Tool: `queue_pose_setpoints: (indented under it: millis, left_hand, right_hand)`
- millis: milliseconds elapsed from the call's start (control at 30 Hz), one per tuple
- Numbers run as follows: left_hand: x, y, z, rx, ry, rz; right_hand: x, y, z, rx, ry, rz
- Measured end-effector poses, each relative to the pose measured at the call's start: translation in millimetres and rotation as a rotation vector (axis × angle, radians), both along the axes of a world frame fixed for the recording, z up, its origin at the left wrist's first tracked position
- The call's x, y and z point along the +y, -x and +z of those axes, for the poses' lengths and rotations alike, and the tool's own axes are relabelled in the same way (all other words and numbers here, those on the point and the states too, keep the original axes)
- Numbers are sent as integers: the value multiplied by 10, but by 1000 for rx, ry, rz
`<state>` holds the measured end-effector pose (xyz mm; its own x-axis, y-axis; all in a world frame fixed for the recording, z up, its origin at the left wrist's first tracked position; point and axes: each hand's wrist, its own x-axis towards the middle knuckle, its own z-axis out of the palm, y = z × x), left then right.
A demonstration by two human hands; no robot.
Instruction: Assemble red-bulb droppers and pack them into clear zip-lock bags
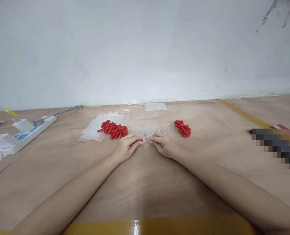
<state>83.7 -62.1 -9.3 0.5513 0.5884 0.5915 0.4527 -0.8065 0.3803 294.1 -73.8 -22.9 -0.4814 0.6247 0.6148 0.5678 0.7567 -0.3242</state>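
My left hand (125, 147) pinches a red rubber bulb (140, 140), mostly hidden by the fingers. My right hand (165, 144) is closed on a thin clear glass tube (145, 140), held level in line with the bulb. The tube's near end meets or almost meets the bulb; I cannot tell how far it goes in. Just behind both hands lies a row of several glass tubes (148, 130), side by side. Left of the row is a heap of red rubber bulbs (114, 129), and a smaller cluster of red bulbs (183, 128) lies to its right.
Clear plastic bags (91, 131) lie under and beside the left heap. A small white packet (156, 106) is near the wall. At the left stands a white power strip (35, 134) with plugs and cables. A blurred dark object (277, 143) is at the right.
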Motion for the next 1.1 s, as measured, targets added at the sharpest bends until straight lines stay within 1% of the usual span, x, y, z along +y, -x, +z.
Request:
queue_pose_setpoints:
  millis: [233, 400, 533, 700, 900, 1000, 1100]
  left_hand:
    - [-33, -11, 16, 52, -19, -13]
    - [-49, -34, 34, 89, -63, 4]
    - [-54, -41, 22, 125, -107, -3]
    - [-64, -38, 12, 151, -124, -29]
    - [-85, -45, 9, 161, -134, -48]
    - [-60, -53, 22, 161, -131, -48]
    - [-1, -38, 52, 112, -142, -36]
  right_hand:
    - [-29, -12, 44, -97, -19, -33]
    - [-49, -12, 65, -186, -71, -71]
    - [-66, -5, 112, -250, -76, -70]
    - [-83, 23, 176, -295, -12, -56]
    - [-102, 72, 178, -276, 98, -46]
    - [-108, 104, 202, -281, 129, -66]
    - [-131, 150, 268, -273, 145, -121]
